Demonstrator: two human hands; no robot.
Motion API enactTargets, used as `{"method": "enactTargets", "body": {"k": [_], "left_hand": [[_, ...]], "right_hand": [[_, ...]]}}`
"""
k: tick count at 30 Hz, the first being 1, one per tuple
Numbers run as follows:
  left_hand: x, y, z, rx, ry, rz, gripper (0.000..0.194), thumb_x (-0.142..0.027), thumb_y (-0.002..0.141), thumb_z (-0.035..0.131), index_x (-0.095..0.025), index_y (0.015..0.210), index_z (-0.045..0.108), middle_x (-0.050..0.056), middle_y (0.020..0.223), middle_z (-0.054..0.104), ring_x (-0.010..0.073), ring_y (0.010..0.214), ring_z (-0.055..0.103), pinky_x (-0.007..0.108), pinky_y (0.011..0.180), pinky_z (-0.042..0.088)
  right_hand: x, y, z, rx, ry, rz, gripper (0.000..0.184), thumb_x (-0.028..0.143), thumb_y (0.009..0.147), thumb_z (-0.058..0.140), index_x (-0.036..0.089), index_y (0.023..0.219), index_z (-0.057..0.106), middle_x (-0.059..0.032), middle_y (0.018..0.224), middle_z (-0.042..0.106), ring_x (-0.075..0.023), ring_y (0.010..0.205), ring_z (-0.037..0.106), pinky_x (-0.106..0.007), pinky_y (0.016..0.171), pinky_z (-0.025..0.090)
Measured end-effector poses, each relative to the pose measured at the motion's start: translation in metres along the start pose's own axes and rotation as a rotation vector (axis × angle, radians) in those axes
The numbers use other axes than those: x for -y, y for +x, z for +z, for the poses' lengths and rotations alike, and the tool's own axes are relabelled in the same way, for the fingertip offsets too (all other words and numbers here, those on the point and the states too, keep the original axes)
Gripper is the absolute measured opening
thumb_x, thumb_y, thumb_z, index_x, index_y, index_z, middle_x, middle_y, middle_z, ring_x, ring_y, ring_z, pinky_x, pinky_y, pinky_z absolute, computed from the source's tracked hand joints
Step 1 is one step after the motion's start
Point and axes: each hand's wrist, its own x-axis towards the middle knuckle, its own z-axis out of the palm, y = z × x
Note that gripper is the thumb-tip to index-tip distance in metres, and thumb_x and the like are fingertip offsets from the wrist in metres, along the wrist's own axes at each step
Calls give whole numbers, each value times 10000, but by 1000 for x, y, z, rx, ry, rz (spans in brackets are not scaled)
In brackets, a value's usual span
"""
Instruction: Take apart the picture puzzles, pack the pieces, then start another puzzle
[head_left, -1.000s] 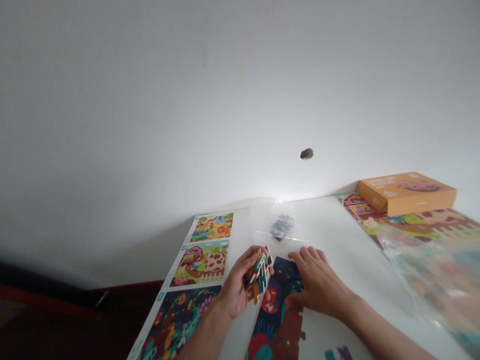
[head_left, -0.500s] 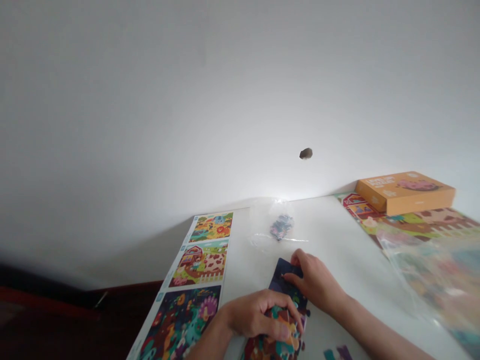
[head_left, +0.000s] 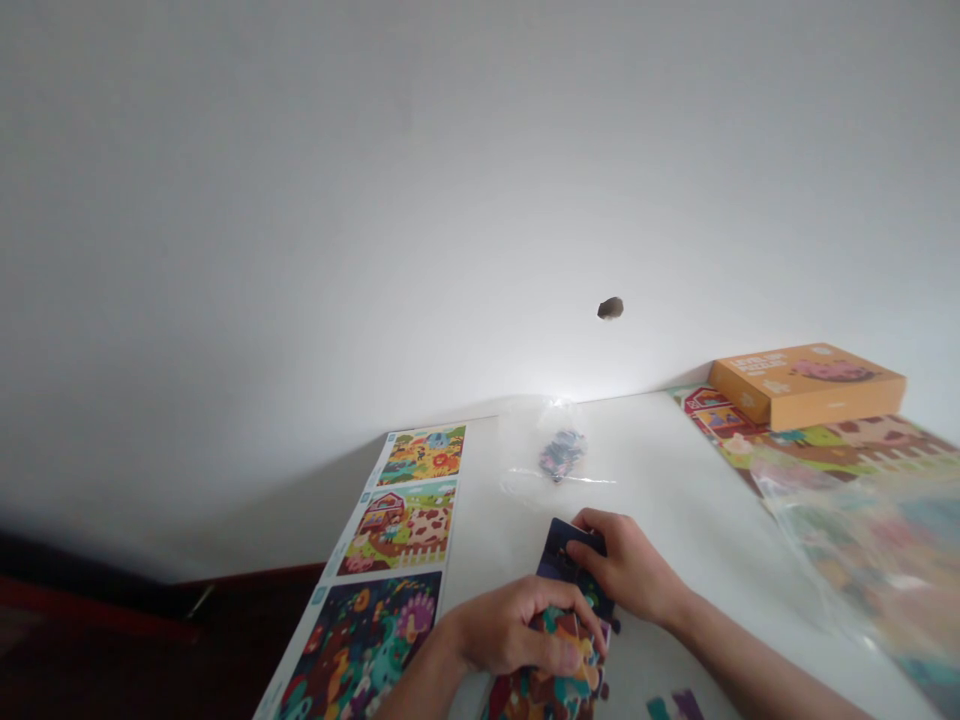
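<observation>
A pale, plain wall (head_left: 420, 220) fills most of the scene as seen from the person's side of the room, with a white table (head_left: 660, 480) set against its foot. On the table's right, a large clear plastic bag (head_left: 862, 570), coloured artwork showing beneath or within it, overlaps a farm-scene sheet (head_left: 885, 452). Along the left edge lies a reference sheet (head_left: 397, 525) with three pictures: yellow animal scene farthest, farmyard in the middle, dark night scene nearest. The orange box (head_left: 832, 390), lettered "LEVEL UP PUZZLES", lies flat upon the farm-scene sheet. The partly covered puzzle (head_left: 561, 570), dark blue at its far end and many-coloured nearer, lies at the front centre under both hands. Left hand (head_left: 525, 630): fingers arched over the bright part, thumb bent inward; whether it clamps loose pieces or only presses cannot be told. Right hand (head_left: 626, 565): thumb on the dark far corner, fingers curled about its edge; a firm pinch cannot be confirmed. Behind the puzzle, a small clear bag (head_left: 526, 430) contains a heap of pieces (head_left: 562, 455). Two loose pieces (head_left: 686, 704), teal and purple, lie near the front edge of view. Smallest is a rough hole (head_left: 610, 308) in the wall.
</observation>
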Motion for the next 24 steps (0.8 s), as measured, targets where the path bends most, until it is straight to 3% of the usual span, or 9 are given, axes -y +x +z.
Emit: {"method": "enactTargets", "body": {"k": [9, 19, 24], "left_hand": [[1, -1, -3, 33, 81, 12, 448, -491, 762, 709, -180, 1085, 724, 86, 1017, 720, 216, 886, 655, 288, 793, 494], [2, -1, -3, 28, 99, 0, 461, -517, 755, 702, -195, 1085, 722, 80, 1030, 715, 221, 893, 652, 294, 804, 494], [0, 0, -2, 43, 79, -18, 474, -529, 756, 698, -198, 1094, 720, 73, 978, 712, 210, 852, 652, 282, 771, 497]], "right_hand": [[-1, 1, 1, 24, 71, -1, 175, 303, 844, 534, 161, 783, 616, 0, 715, 641, -142, 675, 532, -242, 625, 376], [1, 0, 1, 64, -7, -30, 293, 360, 863, 525, 167, 641, 520, 45, 578, 484, -102, 580, 365, -233, 557, 313], [2, 0, 0, 136, 80, 37, 268, 392, 763, 651, 153, 663, 583, 43, 587, 509, -101, 583, 386, -210, 525, 328]]}}
